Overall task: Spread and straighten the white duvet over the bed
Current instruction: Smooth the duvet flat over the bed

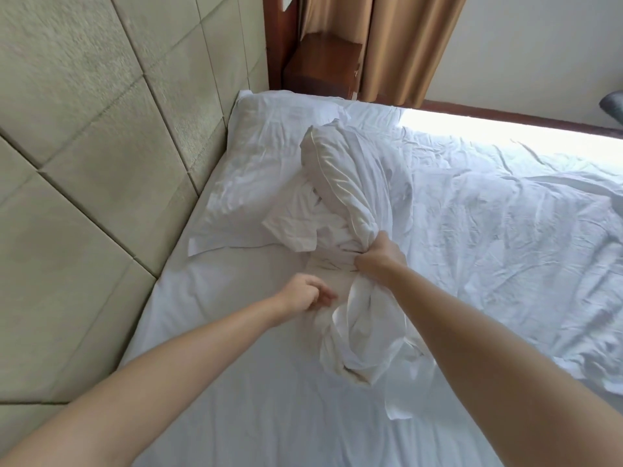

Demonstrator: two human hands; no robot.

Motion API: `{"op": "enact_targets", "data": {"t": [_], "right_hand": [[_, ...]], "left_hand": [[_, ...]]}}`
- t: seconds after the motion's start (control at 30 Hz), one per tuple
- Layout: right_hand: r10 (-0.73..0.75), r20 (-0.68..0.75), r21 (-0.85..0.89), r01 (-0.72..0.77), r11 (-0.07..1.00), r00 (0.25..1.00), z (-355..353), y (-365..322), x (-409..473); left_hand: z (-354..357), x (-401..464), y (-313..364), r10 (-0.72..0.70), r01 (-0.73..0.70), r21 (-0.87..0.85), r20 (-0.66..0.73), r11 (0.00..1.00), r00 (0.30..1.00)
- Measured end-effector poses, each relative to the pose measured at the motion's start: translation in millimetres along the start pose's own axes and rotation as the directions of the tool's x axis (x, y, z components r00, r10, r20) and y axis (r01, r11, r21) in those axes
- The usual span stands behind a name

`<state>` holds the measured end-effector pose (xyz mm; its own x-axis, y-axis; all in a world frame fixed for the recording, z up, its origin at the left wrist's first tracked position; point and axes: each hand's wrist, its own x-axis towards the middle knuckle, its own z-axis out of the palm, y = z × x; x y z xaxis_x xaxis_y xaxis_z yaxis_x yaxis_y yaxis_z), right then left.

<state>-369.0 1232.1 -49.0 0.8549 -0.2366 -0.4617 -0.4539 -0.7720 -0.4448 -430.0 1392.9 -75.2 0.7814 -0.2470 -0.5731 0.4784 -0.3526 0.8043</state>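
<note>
White sheet covers the bed (236,416) from its near edge up to the padded headboard (84,136) on the left, and this near stretch lies bare and fairly smooth, with no duvet over it.

Just above that bare stretch, the left hand (305,293) hovers low over the sheet with its fingers loosely curled; it seems to touch or pluck at a fold of cloth, but whether it really has hold of anything I cannot tell. Beside it, the right hand (379,256) has a firm grip: fingers are curled tight round a twisted bunch of the white duvet (357,318). That gathered part runs like a rope from the bed's middle up toward the head end, where a piped corner stands up near the pillow (256,183). Looser folds hang below the fist.

Farther toward the right side, the rest of the duvet lies rumpled across the bed, creased and uneven, bright by the far edge.

By my judgement the task is at an early stage: the duvet is on the bed but bunched, and the untwisting, spreading and smoothing are all left to do.

No containers show. Beyond the head corner stand a wooden nightstand (320,62) and tan curtains (397,45).
</note>
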Motion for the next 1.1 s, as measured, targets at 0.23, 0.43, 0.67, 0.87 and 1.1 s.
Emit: {"op": "enact_targets", "data": {"t": [0.23,0.43,0.67,0.87,1.1], "right_hand": [[-0.143,-0.071,0.252,0.157,0.955,0.987,-76.8,13.3,-3.1],[-0.139,-0.13,0.429,0.182,0.885,0.982,-183.3,89.5,16.4],[-0.049,-0.182,0.579,0.147,0.802,0.982,-298.2,231.6,71.5],[0.187,-0.021,0.512,-0.15,0.846,0.982,-280.7,381.8,132.6],[0.268,0.105,0.32,-0.287,0.903,0.958,-229.9,441.7,170.8]], "left_hand": [[10.1,7.3,39.7,-0.065,0.086,0.04,-0.371,0.995,0.926],[99.5,15.5,111.8,0.019,0.026,0.12,-0.354,0.993,0.935],[238.5,62.2,200.4,0.255,-0.214,0.215,-0.18,0.953,0.95],[330.7,146.0,198.4,0.091,-0.053,0.638,-0.026,0.768,0.995],[390.6,206.4,167.4,-0.008,-0.023,0.912,0.029,0.41,1.0]]}}
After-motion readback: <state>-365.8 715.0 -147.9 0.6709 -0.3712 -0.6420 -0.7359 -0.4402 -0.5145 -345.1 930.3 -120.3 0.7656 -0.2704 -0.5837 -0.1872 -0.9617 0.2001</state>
